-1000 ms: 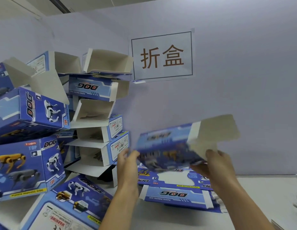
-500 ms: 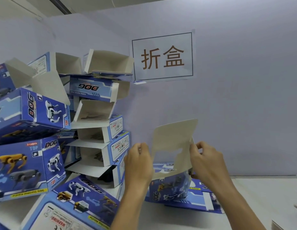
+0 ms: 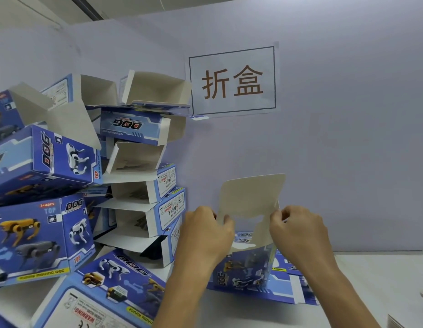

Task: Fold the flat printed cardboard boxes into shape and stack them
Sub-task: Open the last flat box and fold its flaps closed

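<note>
1. our left hand and right hand each pinched a side of the half-formed box, standing on the tabletop.
2. flat blanks lay behind it, unfolded.
3. the folded stack rose at far left.

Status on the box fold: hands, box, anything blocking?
Left hand and right hand both pinch the box, upright, top flap open. Flat blanks lie beneath. Leaning stack close on the left.

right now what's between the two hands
In the head view, the box's upright white top flap stands between the left hand and right hand, which pinch its edges.
</note>
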A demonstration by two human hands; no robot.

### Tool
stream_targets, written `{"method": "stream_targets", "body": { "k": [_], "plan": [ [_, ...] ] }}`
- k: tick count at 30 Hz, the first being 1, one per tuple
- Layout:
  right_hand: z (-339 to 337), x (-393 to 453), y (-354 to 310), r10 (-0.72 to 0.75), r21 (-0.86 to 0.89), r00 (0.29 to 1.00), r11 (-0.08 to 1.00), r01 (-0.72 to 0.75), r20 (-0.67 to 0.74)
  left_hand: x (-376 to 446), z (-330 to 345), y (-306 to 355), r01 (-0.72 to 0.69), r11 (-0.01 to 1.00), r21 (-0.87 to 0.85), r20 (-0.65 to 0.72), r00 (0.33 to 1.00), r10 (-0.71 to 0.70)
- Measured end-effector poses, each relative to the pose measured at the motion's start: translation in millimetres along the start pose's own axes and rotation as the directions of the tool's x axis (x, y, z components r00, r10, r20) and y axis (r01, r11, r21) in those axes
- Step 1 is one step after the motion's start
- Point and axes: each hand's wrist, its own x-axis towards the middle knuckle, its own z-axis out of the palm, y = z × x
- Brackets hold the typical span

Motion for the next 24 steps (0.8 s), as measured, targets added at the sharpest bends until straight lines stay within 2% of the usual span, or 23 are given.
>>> {"method": "stream_targets", "body": {
  "k": [5, 9, 13, 16, 19, 24],
  "plan": [
    [-2, 6, 2, 0.002, 0.065, 0.997, 0.998, -0.007, 0.081, 2, 0, -11, 0.093, 0.991, 0.101, -0.124, 0.989, -0.080],
    [-3, 8, 5, 0.012, 0.113, 0.986, 0.993, -0.031, 0.169, 4, -3, -22, 0.115, 0.974, 0.195, -0.099, 0.990, -0.097],
    [-3, 8, 8, 0.018, 0.146, 0.976, 0.988, -0.050, 0.217, 10, -2, -31, 0.088, 0.996, 0.024, 0.006, 0.996, -0.088],
    [-1, 9, 11, 0.044, 0.196, 0.966, 0.976, -0.096, 0.255, 13, -3, -40, 0.166, 0.977, -0.137, 0.065, 0.985, -0.159],
    [1, 11, 16, 0.120, 0.362, 0.937, 0.900, -0.242, 0.328, 16, -1, -46, 0.313, 0.870, -0.382, 0.139, 0.950, -0.281],
    [8, 17, 33, 0.245, 0.561, 0.826, 0.633, -0.533, 0.508, 19, 12, -55, 0.558, 0.494, -0.667, 0.320, 0.813, -0.486]
  ]
}}
